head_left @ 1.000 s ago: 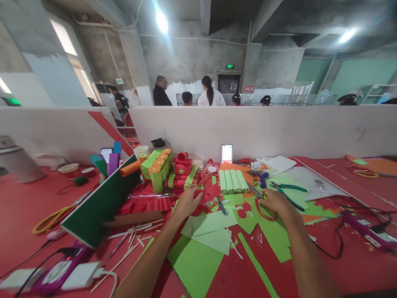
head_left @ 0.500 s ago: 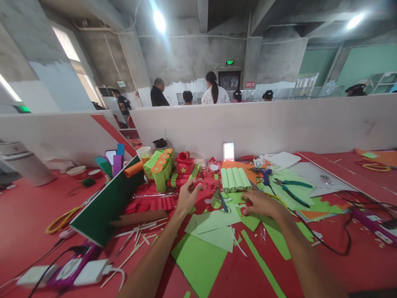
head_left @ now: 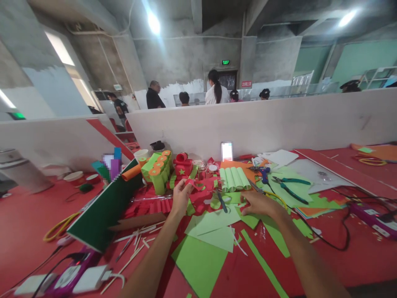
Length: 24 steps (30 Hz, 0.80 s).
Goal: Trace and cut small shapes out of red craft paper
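Note:
My left hand [head_left: 181, 198] pinches a strip of red paper [head_left: 190, 182] at its fingertips, above a heap of red scraps [head_left: 207, 191]. To its left stands a green paper model with orange star-marked tops [head_left: 159, 167], beside a red paper model with a green star [head_left: 182, 169]. My right hand [head_left: 259, 203] hovers over green paper scraps, fingers bent and apart with nothing visible in them. Just beyond it lies a row of light green paper rolls [head_left: 235, 179]. Between my hands rests a dark-handled tool [head_left: 222, 202], perhaps a knife.
Green-handled pliers [head_left: 291, 188], a blue glue gun [head_left: 264, 174] and yellow-handled scissors [head_left: 276, 196] lie to the right. A dark green board [head_left: 102, 211] leans at left near a purple power strip [head_left: 70, 271]. A lit phone [head_left: 226, 151] stands against the white partition [head_left: 263, 128].
My left hand has shifted slightly left and now has red paper raised at its fingertips. The right hand has barely moved. The whole view has shifted a little.

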### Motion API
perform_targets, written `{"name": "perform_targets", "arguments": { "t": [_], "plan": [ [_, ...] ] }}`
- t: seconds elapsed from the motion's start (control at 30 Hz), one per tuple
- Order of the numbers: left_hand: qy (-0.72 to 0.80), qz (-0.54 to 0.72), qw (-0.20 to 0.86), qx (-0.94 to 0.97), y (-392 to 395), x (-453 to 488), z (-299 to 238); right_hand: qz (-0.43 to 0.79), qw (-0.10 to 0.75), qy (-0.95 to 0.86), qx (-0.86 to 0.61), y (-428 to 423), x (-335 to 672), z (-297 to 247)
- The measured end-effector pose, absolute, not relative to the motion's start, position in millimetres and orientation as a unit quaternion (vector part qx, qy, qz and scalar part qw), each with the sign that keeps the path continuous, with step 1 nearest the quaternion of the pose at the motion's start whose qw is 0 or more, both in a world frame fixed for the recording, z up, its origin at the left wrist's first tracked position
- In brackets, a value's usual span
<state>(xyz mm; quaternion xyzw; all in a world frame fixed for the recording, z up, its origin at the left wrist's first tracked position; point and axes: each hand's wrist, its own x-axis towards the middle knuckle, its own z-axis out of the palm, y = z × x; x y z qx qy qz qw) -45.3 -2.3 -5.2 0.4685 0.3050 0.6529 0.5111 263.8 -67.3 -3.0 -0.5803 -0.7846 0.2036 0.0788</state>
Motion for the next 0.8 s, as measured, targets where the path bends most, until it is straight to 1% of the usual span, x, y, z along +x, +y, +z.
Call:
{"name": "perform_targets", "arguments": {
  "t": [0.17, 0.4, 0.67, 0.8],
  "plan": [
    [0.267, 0.642, 0.585, 0.417, -4.4, -45.8, -1.5, 0.227, 0.086, -0.79, -0.563, -64.4, 266.8, -4.2],
    [0.232, 0.606, 0.621, 0.439, -8.3, -45.5, 1.4, 0.251, 0.09, -0.793, -0.548, -67.2, 272.5, -2.9],
    [0.257, 0.484, 0.65, 0.527, -16.6, -47.5, 3.0, 0.266, 0.075, -0.798, -0.536, -74.2, 282.2, 8.7],
    [0.279, 0.377, 0.662, 0.584, -20.7, -51.6, 6.6, 0.26, 0.08, -0.792, -0.547, -74.8, 276.7, 10.1]
  ]
}}
